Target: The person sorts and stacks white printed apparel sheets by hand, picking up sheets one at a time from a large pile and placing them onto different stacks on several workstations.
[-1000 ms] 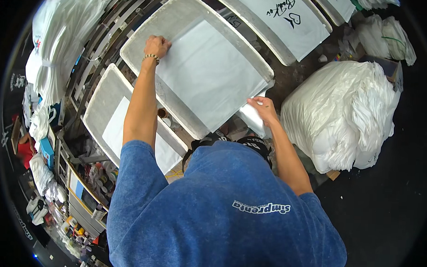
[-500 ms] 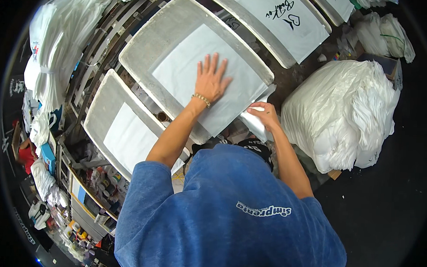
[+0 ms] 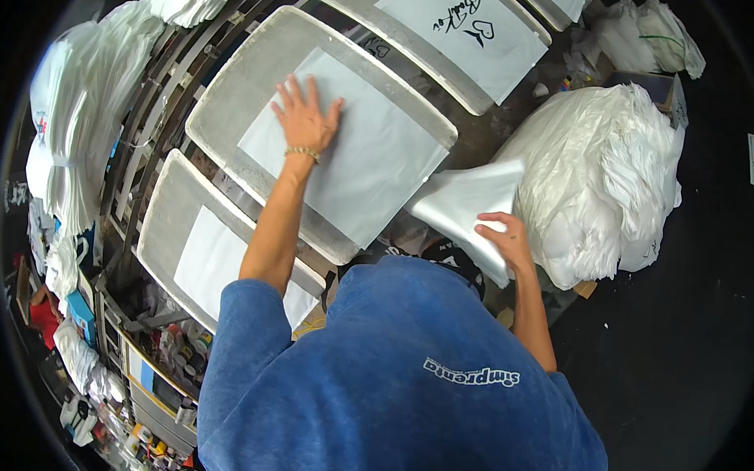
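My left hand (image 3: 305, 121) lies spread on a plain white sheet (image 3: 367, 160) on the middle pale platen (image 3: 233, 73), a bracelet at its wrist. My right hand (image 3: 501, 236), beyond that platen's lower right corner, grips a loose white sheet (image 3: 457, 197), curved and hanging beside the bulky white bundle (image 3: 586, 185). A nearer platen (image 3: 179, 187) at the left carries another white sheet (image 3: 206, 263). The platen at the upper right (image 3: 474, 81) bears a sheet (image 3: 434, 30) with a black drawing and lettering.
Hanging stacks of white bags (image 3: 78, 125) line metal racks (image 3: 135, 161) at the left, above a cluttered cart (image 3: 173, 353). More bags (image 3: 650, 37) lie at the upper right. A dark floor (image 3: 671, 370) lies to the right. A person in red (image 3: 42, 315) shows at the far left.
My left hand has gone from the platen's left edge onto the sheet, fingers spread, shifting up-left lately. My right hand has drawn a sheet away from the platen's corner, down and right.
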Motion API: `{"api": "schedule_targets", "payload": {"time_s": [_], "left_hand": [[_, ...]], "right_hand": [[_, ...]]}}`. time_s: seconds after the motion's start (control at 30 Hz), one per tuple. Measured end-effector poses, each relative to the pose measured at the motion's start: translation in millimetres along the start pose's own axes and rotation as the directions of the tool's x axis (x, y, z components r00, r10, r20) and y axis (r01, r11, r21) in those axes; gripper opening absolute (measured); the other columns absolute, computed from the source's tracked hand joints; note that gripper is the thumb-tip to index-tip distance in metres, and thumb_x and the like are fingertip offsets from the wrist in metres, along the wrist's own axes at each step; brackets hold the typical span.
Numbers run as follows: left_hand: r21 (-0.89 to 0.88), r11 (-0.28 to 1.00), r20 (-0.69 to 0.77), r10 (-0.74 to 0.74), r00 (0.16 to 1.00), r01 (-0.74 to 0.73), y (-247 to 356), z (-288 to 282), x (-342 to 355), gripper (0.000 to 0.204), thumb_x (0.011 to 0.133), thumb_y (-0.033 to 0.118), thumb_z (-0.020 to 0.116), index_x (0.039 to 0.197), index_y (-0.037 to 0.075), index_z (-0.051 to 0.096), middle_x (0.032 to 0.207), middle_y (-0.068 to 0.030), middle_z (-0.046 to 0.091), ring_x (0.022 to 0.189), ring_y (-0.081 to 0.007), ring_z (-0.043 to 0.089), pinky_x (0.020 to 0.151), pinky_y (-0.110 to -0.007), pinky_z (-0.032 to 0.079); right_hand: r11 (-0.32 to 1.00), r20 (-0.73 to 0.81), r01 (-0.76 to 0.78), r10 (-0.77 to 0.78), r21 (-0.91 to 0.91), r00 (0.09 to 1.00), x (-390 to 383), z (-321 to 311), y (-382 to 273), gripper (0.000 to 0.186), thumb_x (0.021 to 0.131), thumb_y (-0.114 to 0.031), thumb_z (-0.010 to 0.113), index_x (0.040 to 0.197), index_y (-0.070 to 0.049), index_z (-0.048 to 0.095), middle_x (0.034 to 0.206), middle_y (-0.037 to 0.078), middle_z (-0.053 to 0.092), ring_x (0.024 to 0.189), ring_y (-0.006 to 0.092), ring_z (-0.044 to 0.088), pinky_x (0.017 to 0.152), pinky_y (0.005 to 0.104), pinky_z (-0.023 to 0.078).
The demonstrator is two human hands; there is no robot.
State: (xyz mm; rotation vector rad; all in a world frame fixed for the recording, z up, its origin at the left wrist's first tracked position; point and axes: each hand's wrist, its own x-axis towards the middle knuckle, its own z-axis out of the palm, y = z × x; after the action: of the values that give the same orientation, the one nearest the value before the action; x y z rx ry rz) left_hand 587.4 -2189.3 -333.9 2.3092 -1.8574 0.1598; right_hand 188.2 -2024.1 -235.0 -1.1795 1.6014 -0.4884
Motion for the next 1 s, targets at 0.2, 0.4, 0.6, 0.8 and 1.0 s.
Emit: {"api": "schedule_targets", "payload": {"time_s": [0.2,0.4,0.6,0.8,1.0], "left_hand": [[-0.157,0.968,-0.050,0.190,0.981,-0.196,32,0,-23,0.063,0.092,0.054,0.047,0.142,0.016,0.042,0.150,-0.0213,0.030,0.138,-0.0451,0.025,0.110,-0.059,0.019],[-0.771,0.545,0.548,0.302,0.780,0.330,129,-52,-67,0.059,0.093,0.055,0.049,0.092,-0.001,0.066,0.087,-0.0185,0.067,0.089,-0.0257,0.063,0.082,-0.037,0.048],[-0.331,-0.216,0.548,0.749,0.374,0.918,251,-83,-73,0.064,0.095,0.050,0.049,0.127,-0.006,0.050,0.118,-0.0148,0.062,0.106,-0.0240,0.062,0.094,-0.036,0.049],[-0.530,-0.196,0.399,0.801,0.446,0.825,360,-146,-30,0.046,0.086,0.007,0.066,0.128,-0.004,0.049,0.120,-0.0135,0.061,0.106,-0.0203,0.062,0.090,-0.033,0.052],[-0.839,-0.053,0.320,0.756,0.570,0.541,429,-102,-13,0.029,0.087,0.011,0.067,0.115,0.003,0.060,0.104,-0.0052,0.068,0.088,-0.0128,0.065,0.078,-0.028,0.052]], "right_hand": [[0.999,-0.088,-0.047,0.049,0.021,0.995,-45,-49,-34,0.027,0.075,-0.012,0.076,0.096,0.003,0.071,0.090,0.009,0.068,0.085,0.0144,0.060,0.080,0.0267,0.047],[0.982,-0.119,0.011,0.012,0.187,0.993,-62,-103,-76,0.022,0.074,-0.006,0.076,0.095,0.001,0.072,0.086,0.007,0.068,0.076,0.0116,0.060,0.071,0.0246,0.048],[0.869,-0.039,0.402,-0.430,-0.288,0.902,-73,-191,-108,0.023,0.070,-0.004,0.078,0.093,-0.002,0.073,0.087,0.011,0.070,0.076,0.0166,0.065,0.070,0.0278,0.049],[0.910,-0.301,0.414,-0.406,-0.041,0.863,-59,-281,-32,0.050,0.069,-0.002,0.079,0.117,-0.004,0.064,0.109,0.010,0.065,0.097,0.0187,0.061,0.088,0.0310,0.048],[0.833,-0.232,0.241,-0.139,0.498,0.963,17,-333,28,0.043,0.077,-0.003,0.074,0.118,-0.002,0.063,0.111,0.006,0.062,0.099,0.0132,0.058,0.088,0.0266,0.046]]}}
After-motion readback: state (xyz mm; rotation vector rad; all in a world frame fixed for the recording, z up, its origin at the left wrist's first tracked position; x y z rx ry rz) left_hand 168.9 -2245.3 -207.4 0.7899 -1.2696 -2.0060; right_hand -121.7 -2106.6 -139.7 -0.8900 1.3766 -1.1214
